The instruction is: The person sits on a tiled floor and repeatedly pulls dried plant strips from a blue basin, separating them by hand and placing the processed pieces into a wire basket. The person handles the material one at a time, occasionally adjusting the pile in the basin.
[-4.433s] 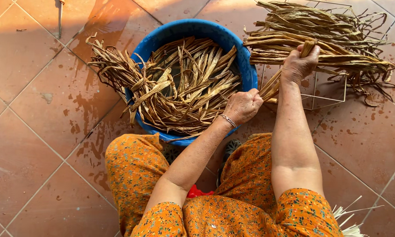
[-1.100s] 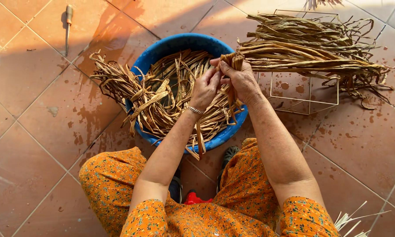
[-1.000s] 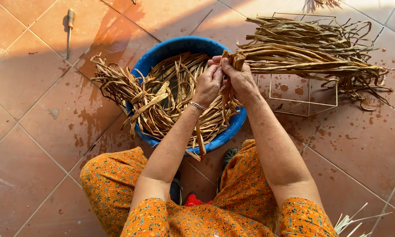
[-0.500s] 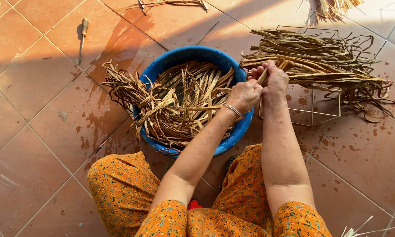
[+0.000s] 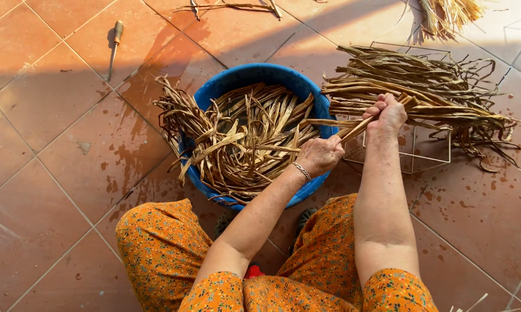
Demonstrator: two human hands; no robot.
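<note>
My right hand, right of centre in the frame, is closed in a fist around one long brown dried plant strip. The strip slants down and to the left out of my grip to my left hand, whose fingers are curled shut on its lower end, just over the right rim of the round blue plastic basin. A thin metal bracelet sits on my left wrist.

The basin sits in the centre of the frame, filled with a tangle of wet brown strips that spill over its left edge onto the floor. To the right of the basin, in the upper right, a flat bundle of dry brown strips lies across a square white wire frame, touching my right knuckles.

The floor is terracotta tile, splashed with damp patches around the basin. A small tool with a wooden handle lies at the upper left, well apart from my hands. My knees in orange flowered cloth fill the bottom of the frame.
</note>
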